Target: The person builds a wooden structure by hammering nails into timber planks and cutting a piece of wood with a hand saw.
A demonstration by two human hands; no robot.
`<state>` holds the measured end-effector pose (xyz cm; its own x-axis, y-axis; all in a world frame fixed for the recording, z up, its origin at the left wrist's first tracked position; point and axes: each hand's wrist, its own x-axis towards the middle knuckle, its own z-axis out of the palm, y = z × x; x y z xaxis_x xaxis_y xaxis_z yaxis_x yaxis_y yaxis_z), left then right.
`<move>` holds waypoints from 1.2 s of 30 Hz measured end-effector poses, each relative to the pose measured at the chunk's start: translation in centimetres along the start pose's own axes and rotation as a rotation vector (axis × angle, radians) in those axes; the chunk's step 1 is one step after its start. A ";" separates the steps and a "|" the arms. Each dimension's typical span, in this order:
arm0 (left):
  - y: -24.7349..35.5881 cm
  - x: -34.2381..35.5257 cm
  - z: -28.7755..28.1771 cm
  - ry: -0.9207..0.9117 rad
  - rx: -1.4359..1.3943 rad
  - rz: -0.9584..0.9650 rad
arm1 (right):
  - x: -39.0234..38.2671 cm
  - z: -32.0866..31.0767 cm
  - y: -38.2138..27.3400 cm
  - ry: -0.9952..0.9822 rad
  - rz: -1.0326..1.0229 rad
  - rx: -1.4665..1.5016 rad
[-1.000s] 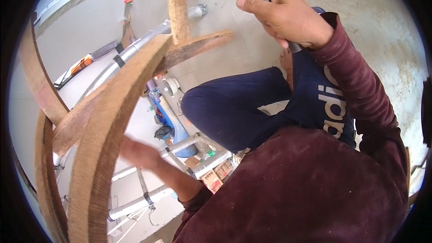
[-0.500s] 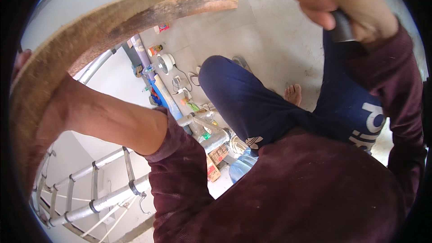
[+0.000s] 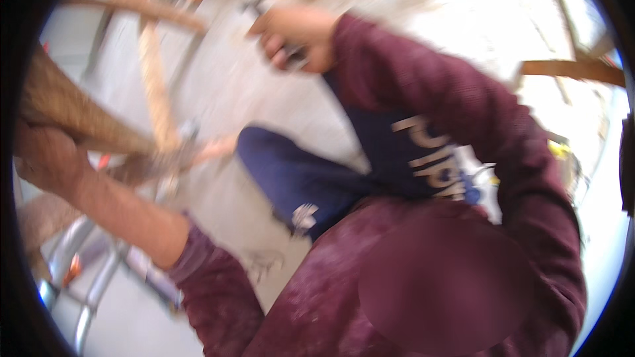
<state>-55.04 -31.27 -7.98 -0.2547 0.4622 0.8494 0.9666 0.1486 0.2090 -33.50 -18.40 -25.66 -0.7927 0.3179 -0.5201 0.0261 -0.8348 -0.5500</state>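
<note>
At far L, a curved beam (image 3: 89, 111) is touched from below by L hand (image 3: 49, 158); whether its fingers are closed round the wood can't be told. Metal tubes (image 3: 99, 284) are seen lower down, nr the L forearm. Behind the beam, a pale strut (image 3: 153, 82) is met at its foot by a crosspiece (image 3: 215, 151). Mid-pic, above the bent knee (image 3: 264, 152), a tool (image 3: 296, 59) is gripped in R hand (image 3: 297, 34), fingers wrapped round it; its type is lost to blur. Past the R sleeve, yellow, blue & white items (image 3: 562, 152) are seen, too blurred for containers to be made out. At far R, a brown bar (image 3: 572, 71) is seen.
</note>
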 end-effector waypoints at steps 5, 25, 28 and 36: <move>-0.4 0.5 -0.6 -0.258 -0.268 -0.192 | -3.7 -1.6 -0.3 0.126 -0.114 0.077; 1.6 -2.1 -1.7 -0.535 -0.068 -0.399 | -13.0 -3.2 -2.4 0.262 0.170 -0.204; -0.9 -5.3 -1.2 -0.820 0.163 -0.201 | -14.0 -7.8 0.6 0.311 0.017 -0.923; 20.4 5.9 -13.6 -1.221 -0.098 -0.303 | -40.4 -2.7 -0.6 0.784 0.245 0.066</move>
<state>-36.39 -37.40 7.93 -0.2773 0.9333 -0.2282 0.8494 0.3491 0.3957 0.12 -29.57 -6.08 -0.1129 0.3246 -0.9391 0.0877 -0.9382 -0.3348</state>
